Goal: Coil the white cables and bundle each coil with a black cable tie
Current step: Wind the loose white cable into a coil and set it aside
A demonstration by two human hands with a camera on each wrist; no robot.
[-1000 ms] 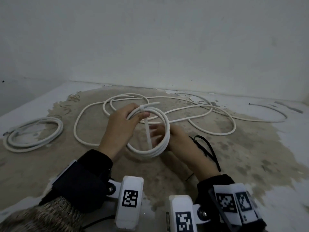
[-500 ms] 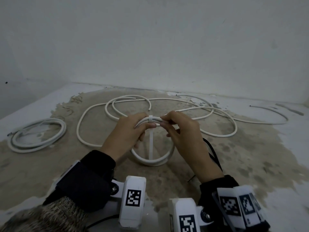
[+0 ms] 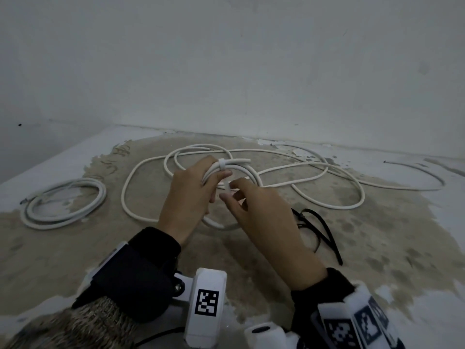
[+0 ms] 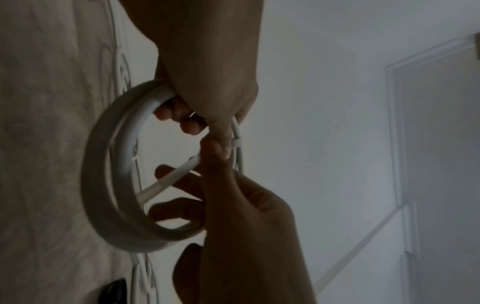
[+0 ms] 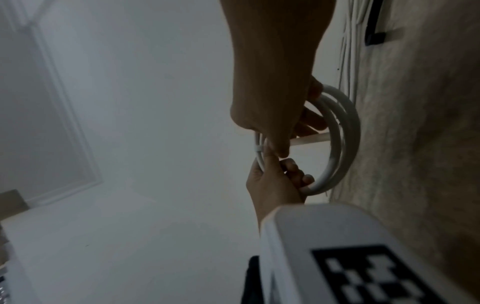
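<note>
My left hand [image 3: 201,187] grips a small coil of white cable [image 3: 241,170] by its top and holds it upright above the floor. A pale tie [image 3: 222,163] is looped round the strands next to my left thumb. The right hand [image 3: 241,197] sits just below and pinches the tie's tail [image 4: 168,181], which runs across the inside of the coil [image 4: 103,185]. In the right wrist view the tie's head [image 5: 259,148] lies between the two thumbs. Black cable ties [image 3: 324,227] lie on the floor right of my right hand.
A second white coil [image 3: 63,205] lies on the floor at the left. A long loose white cable [image 3: 327,192] sprawls in loops behind my hands, up to the wall [image 3: 226,71]. The floor [image 3: 377,248] is stained concrete with peeling white paint.
My right hand came up from under the coil to its top, then dropped a little and now pinches the tie's tail. The left hand kept its grip and raised the coil slightly.
</note>
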